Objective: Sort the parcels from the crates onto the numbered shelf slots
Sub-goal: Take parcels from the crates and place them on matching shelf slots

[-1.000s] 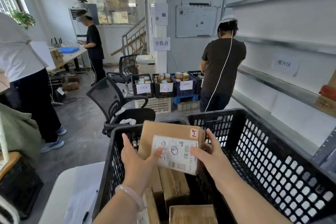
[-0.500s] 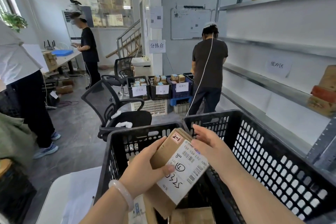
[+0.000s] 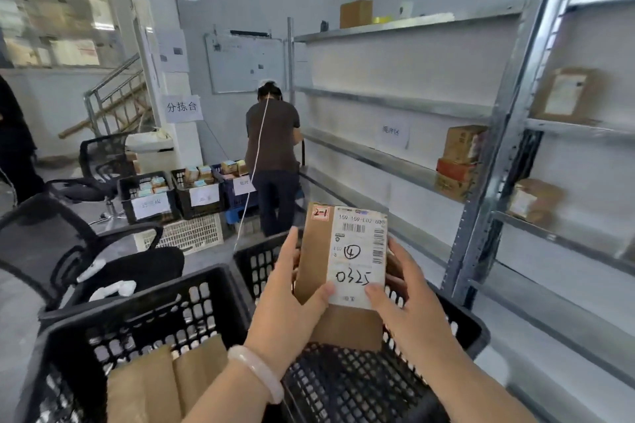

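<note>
Both the left hand (image 3: 292, 295) and right hand (image 3: 402, 302) grip one parcel (image 3: 340, 257) upright above the crates (image 3: 165, 312), label readable, so next likely comes carrying it to its shelf (image 3: 395, 161) slot.

I get one wide-angle view, worn on the person's head, looking forward and down. It sits close over the black perforated plastic crate (image 3: 147, 312) at the bottom edge, and the brown cardboard parcel with a white label (image 3: 343, 251) sits at the centre, near enough to read its handwriting. It faces along the grey metal shelving rack (image 3: 378, 157) on the right toward a distant white wall-mounted whiteboard (image 3: 245, 63).
</note>
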`<state>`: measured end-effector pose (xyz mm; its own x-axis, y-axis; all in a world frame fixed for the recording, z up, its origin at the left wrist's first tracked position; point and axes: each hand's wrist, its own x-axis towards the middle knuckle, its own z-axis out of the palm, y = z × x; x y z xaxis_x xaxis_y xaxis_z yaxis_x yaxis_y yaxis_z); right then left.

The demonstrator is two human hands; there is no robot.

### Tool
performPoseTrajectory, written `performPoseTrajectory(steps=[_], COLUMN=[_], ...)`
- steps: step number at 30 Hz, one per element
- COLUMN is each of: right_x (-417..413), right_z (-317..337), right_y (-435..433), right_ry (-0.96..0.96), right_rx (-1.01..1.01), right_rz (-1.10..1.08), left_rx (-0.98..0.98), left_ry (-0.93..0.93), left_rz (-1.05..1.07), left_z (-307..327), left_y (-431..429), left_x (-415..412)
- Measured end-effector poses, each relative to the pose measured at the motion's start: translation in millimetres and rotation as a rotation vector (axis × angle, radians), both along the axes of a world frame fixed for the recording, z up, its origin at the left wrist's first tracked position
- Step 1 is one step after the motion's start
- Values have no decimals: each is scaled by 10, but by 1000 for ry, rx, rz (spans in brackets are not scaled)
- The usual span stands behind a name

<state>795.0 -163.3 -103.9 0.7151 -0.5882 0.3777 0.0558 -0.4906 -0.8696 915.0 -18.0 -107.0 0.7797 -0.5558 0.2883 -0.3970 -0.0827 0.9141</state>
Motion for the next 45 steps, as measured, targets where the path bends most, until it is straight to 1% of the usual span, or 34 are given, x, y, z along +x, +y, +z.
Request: performPoseTrajectory(steps=[4, 7, 13, 17, 20, 24, 29, 34, 39, 45], right_x=[-532, -976, -1979, -2648, -3071, -3452, -3708, -3715, -3488, -3025], right_z=[36, 37, 57, 87, 100, 50, -62, -161, -208, -232], right_y=[-641, -1102, -2094, -2660, -2991, -3312, -3702, -4190, -4809, -5571], right_ry=[-33, -28, -3, 106, 189, 272, 325, 400, 494, 594], right_rx=[25, -23, -90, -148, -236, -319, -340, -378, -417, -498], right_rz=[-100, -157, -287, -366, -420, -452, -483, -529, -567, -571], left_rx=[39, 43, -66, -104, -134, -104, -92, -95, -101, -44], left_ry=[-159, -207, -206, -154, -122, -120, -173, -180, -146, -138], left_rz=[-151, -214, -297, -355, -381, -415, -488, -535, -563, -584], left_z=[-6, 17, -15, -113, -193, -224, -224, -302, -444, -551], left_y=[-688, -1262, -2495, -3235, -3665, -4113, -4631, -5207, -5868, -6678], left_x=[-477, -851, -1674, -2200, -2513, -2783, -2907, -2841, -2586, -2057])
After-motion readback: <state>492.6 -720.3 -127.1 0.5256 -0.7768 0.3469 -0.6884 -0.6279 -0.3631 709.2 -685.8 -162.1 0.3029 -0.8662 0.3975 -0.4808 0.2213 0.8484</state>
